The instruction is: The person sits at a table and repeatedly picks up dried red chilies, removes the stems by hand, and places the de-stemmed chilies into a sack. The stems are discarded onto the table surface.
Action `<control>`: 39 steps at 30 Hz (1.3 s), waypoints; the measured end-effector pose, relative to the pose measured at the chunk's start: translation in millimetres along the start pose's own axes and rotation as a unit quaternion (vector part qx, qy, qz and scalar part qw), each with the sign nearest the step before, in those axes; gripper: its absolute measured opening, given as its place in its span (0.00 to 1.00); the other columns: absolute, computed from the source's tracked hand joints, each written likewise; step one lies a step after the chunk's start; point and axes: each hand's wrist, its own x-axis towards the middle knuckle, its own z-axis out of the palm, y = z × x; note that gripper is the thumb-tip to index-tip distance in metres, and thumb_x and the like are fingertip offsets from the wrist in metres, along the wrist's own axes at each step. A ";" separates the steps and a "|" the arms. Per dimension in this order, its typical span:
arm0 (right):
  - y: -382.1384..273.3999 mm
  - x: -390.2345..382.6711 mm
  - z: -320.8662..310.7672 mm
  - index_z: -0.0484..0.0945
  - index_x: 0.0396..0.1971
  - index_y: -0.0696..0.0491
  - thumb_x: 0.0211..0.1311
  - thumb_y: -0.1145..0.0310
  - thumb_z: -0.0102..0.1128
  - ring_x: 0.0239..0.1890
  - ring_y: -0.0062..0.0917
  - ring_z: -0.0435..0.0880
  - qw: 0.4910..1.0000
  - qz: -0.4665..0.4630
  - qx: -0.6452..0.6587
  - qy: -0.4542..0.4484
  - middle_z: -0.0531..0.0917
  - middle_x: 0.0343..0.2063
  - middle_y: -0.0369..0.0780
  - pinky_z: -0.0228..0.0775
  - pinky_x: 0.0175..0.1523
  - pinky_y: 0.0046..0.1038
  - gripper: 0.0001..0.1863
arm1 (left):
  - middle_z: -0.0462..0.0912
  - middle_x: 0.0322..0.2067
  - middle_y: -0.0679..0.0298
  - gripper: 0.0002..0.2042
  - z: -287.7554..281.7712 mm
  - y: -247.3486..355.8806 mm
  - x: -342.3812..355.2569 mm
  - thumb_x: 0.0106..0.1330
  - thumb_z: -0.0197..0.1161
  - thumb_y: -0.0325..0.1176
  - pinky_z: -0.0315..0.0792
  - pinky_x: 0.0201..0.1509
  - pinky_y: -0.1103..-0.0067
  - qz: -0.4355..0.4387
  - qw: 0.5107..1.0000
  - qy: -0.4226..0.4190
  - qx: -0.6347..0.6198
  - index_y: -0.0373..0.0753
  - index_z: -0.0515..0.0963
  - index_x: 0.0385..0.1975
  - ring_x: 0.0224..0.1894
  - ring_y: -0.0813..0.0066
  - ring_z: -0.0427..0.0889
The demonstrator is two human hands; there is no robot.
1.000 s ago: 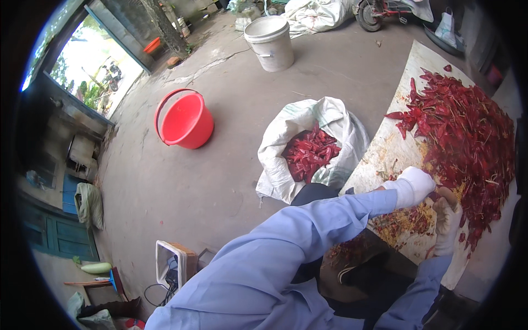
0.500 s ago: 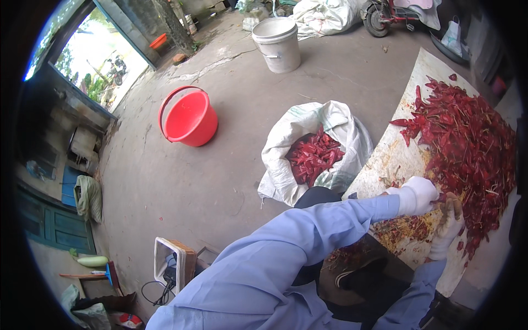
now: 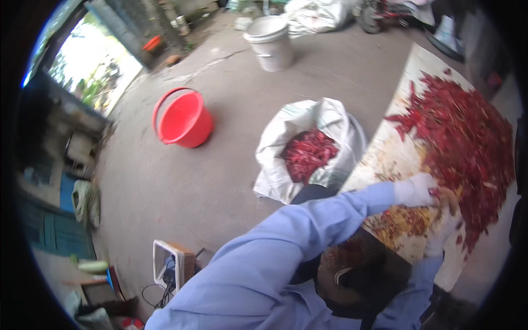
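Observation:
My left hand (image 3: pixel 415 191), in a white glove, is closed, with a dried red chili (image 3: pixel 434 193) showing at its fingertips. My right hand (image 3: pixel 443 224), gloved with its fingertips bare or stained, meets the left at that chili; its fingers look pinched, and blur hides what is between them. Both hands are over the near edge of a large heap of dried red chilies (image 3: pixel 467 137) on a pale board (image 3: pixel 379 146). Yellowish stems and bits (image 3: pixel 404 223) lie on the board beside my wrists. Left of the board, an open white woven sack (image 3: pixel 275 140) holds more red chilies (image 3: pixel 309 155).
A red bucket (image 3: pixel 187 124) lies tilted on the concrete floor (image 3: pixel 220 181). Farther off stand a white pail (image 3: pixel 270 47), a white bundle (image 3: pixel 316 16) and a scooter (image 3: pixel 374 16). A white-rimmed basket with cables (image 3: pixel 175 264) is at lower left, near a green gourd (image 3: pixel 92 267).
The view has shifted slightly and blurred. Both hands stay together at the heap's edge, and the right fingers have moved a little against the left.

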 end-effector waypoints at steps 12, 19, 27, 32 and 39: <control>10.8 5.2 -2.3 0.84 0.42 0.62 0.67 0.63 0.69 0.21 0.15 0.78 0.933 0.184 0.309 0.017 0.87 0.28 0.38 0.71 0.29 0.16 0.15 | 0.85 0.29 0.56 0.11 -3.4 0.9 -15.2 0.66 0.72 0.33 0.79 0.37 0.75 0.093 0.993 -0.071 0.012 0.39 0.84 0.46 0.30 0.66 0.86; 0.2 2.4 -2.9 0.84 0.44 0.62 0.70 0.65 0.66 0.27 0.18 0.82 0.954 0.146 0.262 -0.028 0.87 0.30 0.39 0.74 0.32 0.18 0.15 | 0.86 0.31 0.62 0.13 -28.8 2.1 -27.6 0.67 0.72 0.33 0.78 0.38 0.78 0.043 0.998 -0.043 0.002 0.36 0.84 0.48 0.32 0.75 0.84; 47.3 1.6 -59.1 0.87 0.39 0.56 0.68 0.64 0.65 0.28 0.23 0.86 0.976 0.190 -0.097 -0.041 0.89 0.30 0.40 0.77 0.35 0.26 0.10 | 0.83 0.26 0.67 0.10 -22.1 -3.8 -25.2 0.69 0.70 0.32 0.74 0.33 0.80 -0.014 1.000 -0.007 0.006 0.35 0.84 0.45 0.25 0.82 0.78; 70.8 -23.6 -157.4 0.89 0.40 0.52 0.55 0.54 0.71 0.41 0.38 0.88 0.835 0.247 -0.491 0.009 0.89 0.39 0.46 0.79 0.48 0.36 0.18 | 0.81 0.22 0.70 0.09 -19.3 -7.5 -15.0 0.70 0.68 0.29 0.71 0.29 0.79 -0.082 0.997 0.011 0.014 0.34 0.84 0.45 0.23 0.85 0.74; 89.5 -63.9 -193.9 0.87 0.44 0.55 0.55 0.46 0.69 0.53 0.42 0.85 0.690 0.405 -0.599 -0.034 0.87 0.47 0.50 0.77 0.59 0.38 0.28 | 0.80 0.22 0.69 0.11 -9.9 -14.4 -6.2 0.71 0.69 0.34 0.71 0.32 0.80 -0.018 0.998 0.063 0.021 0.34 0.85 0.45 0.25 0.83 0.73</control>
